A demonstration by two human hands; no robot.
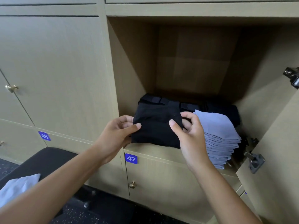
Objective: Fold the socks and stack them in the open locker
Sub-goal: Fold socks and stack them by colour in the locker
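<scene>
Matt black cloth socks; pale wood-grain locker.

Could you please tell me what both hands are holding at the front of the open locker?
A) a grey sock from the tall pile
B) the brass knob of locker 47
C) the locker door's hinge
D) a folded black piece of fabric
D: the left hand and right hand pinch the two sides of the folded black fabric, just left of the grey sock stack.

Folded black socks, flat, pinched between fingers; grey sock stack just right, inside open locker.
</scene>
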